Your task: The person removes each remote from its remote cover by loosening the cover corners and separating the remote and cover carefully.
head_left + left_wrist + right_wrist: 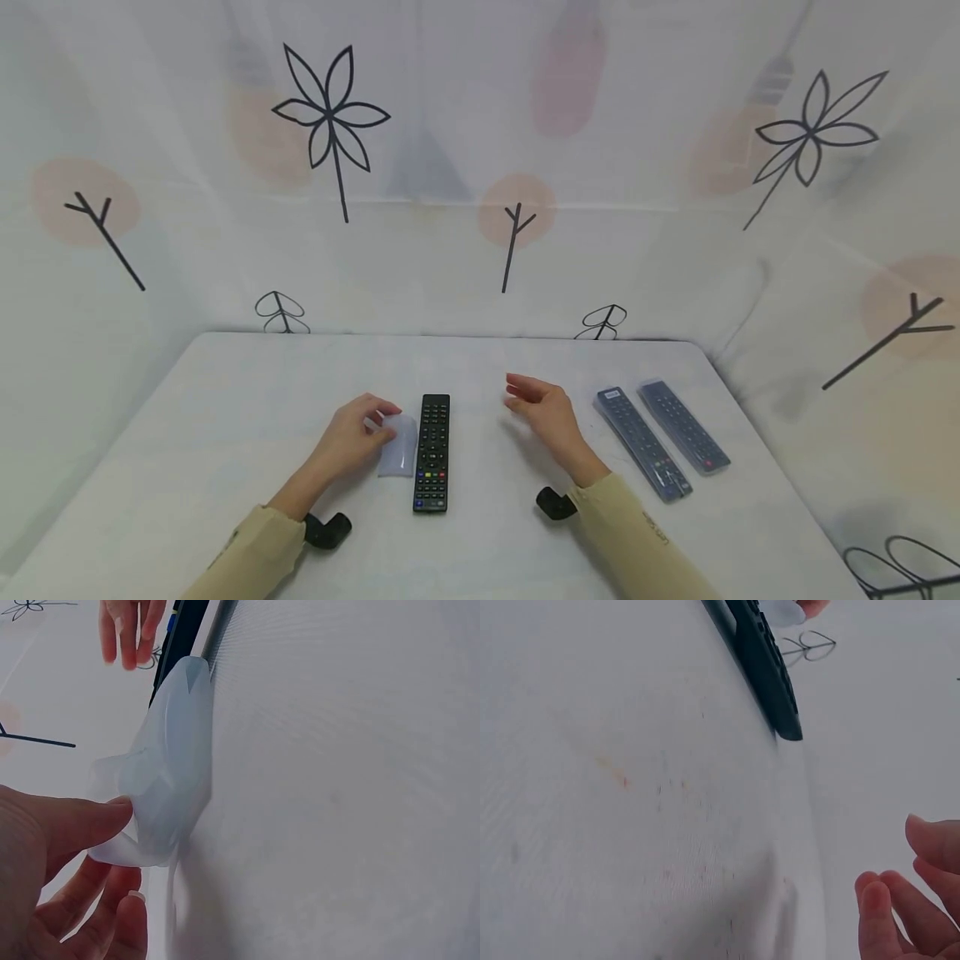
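Observation:
My left hand [351,435] pinches the edge of a translucent plastic sleeve [401,454] between thumb and fingers. The left wrist view shows the sleeve [180,742] bulging and creased at the thumb. Just right of it, a black remote control [432,450] lies lengthwise on the table, buttons up and with no cover on it. My right hand [551,417] hovers to the right of that remote, fingers loosely bent with nothing between them. In the right wrist view, its thumb and fingers [877,915] stand apart from the remote [769,682].
On the right side of the white table [247,400] lie two remotes in clear plastic covers, one nearer [645,446] and one farther right [684,425], both slanted. A patterned curtain [427,275] hangs behind the table's back edge.

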`<action>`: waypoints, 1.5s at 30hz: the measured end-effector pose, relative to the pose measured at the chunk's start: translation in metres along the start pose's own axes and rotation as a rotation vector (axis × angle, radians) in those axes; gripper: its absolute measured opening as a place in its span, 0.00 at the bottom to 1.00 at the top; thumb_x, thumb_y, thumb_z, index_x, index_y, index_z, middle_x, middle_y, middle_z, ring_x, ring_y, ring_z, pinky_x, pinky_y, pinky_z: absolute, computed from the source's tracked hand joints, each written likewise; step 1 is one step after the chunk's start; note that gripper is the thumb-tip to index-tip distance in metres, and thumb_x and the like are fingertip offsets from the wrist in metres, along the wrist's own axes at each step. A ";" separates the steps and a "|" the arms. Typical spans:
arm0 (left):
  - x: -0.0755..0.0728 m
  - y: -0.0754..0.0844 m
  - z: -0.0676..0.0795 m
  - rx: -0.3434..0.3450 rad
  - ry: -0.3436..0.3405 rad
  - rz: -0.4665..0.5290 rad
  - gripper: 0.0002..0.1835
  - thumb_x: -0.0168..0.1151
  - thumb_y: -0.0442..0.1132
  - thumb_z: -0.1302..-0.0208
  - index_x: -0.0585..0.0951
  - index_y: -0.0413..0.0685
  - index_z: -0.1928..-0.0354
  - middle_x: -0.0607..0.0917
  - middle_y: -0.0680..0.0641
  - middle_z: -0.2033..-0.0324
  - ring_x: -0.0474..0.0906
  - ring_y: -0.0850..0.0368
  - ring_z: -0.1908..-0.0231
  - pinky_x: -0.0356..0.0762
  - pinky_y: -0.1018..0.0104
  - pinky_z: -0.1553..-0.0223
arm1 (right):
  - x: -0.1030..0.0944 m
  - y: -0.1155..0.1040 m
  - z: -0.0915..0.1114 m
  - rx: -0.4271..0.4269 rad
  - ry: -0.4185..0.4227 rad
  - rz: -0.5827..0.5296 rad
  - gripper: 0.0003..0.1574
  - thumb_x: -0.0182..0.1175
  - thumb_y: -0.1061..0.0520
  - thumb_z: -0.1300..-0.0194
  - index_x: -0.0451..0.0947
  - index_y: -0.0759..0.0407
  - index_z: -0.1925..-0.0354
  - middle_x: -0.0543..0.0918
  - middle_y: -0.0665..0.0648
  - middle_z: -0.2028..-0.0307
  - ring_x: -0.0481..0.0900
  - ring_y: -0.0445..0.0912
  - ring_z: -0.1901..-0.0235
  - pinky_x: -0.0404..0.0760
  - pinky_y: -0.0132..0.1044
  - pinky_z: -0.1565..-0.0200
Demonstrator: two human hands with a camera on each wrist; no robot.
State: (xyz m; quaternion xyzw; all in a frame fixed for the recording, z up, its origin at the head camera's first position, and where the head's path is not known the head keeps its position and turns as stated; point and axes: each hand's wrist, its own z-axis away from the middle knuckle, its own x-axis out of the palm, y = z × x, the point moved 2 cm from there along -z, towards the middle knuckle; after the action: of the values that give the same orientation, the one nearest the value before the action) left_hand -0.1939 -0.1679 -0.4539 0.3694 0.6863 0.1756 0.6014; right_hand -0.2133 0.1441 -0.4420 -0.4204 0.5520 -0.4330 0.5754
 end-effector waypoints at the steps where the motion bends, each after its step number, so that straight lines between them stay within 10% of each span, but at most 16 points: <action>1: 0.001 0.000 0.000 -0.003 -0.002 0.003 0.15 0.71 0.27 0.45 0.85 0.48 0.56 0.83 0.53 0.60 0.77 0.56 0.60 0.78 0.60 0.60 | -0.006 0.001 0.001 0.003 0.008 0.008 0.27 0.66 0.63 0.36 0.78 0.59 0.38 0.83 0.59 0.45 0.80 0.49 0.44 0.79 0.42 0.46; 11: 0.002 0.001 0.000 -0.032 -0.013 -0.004 0.14 0.72 0.29 0.44 0.85 0.49 0.56 0.83 0.53 0.60 0.77 0.57 0.61 0.79 0.61 0.60 | -0.069 0.018 0.016 0.036 0.080 0.109 0.28 0.65 0.61 0.33 0.76 0.60 0.36 0.80 0.60 0.41 0.75 0.52 0.39 0.77 0.45 0.43; 23: 0.003 0.001 0.001 -0.060 -0.023 0.004 0.15 0.72 0.29 0.44 0.84 0.50 0.55 0.82 0.54 0.59 0.76 0.58 0.60 0.79 0.62 0.59 | -0.133 0.032 0.039 -0.015 0.162 0.318 0.29 0.65 0.55 0.32 0.75 0.60 0.35 0.80 0.62 0.41 0.75 0.53 0.39 0.71 0.18 0.53; 29: 0.000 0.003 0.001 -0.052 -0.019 0.007 0.15 0.72 0.29 0.44 0.84 0.50 0.56 0.82 0.54 0.60 0.76 0.58 0.61 0.79 0.62 0.60 | -0.159 0.042 0.050 -0.078 0.221 0.341 0.28 0.65 0.55 0.32 0.76 0.65 0.37 0.79 0.66 0.41 0.77 0.31 0.50 0.72 0.16 0.56; 33: 0.001 0.002 0.001 -0.055 -0.018 0.001 0.15 0.72 0.28 0.44 0.84 0.50 0.56 0.82 0.54 0.60 0.76 0.58 0.61 0.79 0.63 0.60 | -0.167 0.046 0.056 -0.069 0.222 0.402 0.29 0.66 0.57 0.33 0.75 0.67 0.37 0.79 0.68 0.42 0.79 0.47 0.45 0.71 0.16 0.58; 36: 0.001 0.002 0.001 -0.064 -0.019 0.001 0.15 0.72 0.28 0.44 0.84 0.50 0.56 0.82 0.54 0.60 0.76 0.58 0.61 0.79 0.63 0.60 | -0.169 0.047 0.058 -0.027 0.194 0.437 0.32 0.67 0.58 0.35 0.73 0.69 0.37 0.77 0.72 0.41 0.76 0.63 0.42 0.78 0.23 0.56; 45: 0.001 0.002 0.000 -0.079 -0.014 -0.004 0.14 0.72 0.28 0.44 0.84 0.51 0.57 0.82 0.54 0.60 0.75 0.58 0.61 0.78 0.61 0.59 | -0.165 0.049 0.054 0.118 0.165 0.587 0.38 0.71 0.60 0.40 0.70 0.71 0.35 0.75 0.75 0.41 0.75 0.68 0.43 0.76 0.58 0.46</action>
State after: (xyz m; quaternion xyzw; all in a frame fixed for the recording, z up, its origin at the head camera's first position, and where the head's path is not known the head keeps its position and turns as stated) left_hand -0.1931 -0.1661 -0.4533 0.3451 0.6753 0.1986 0.6208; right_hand -0.1605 0.3162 -0.4426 -0.1722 0.6684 -0.3122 0.6527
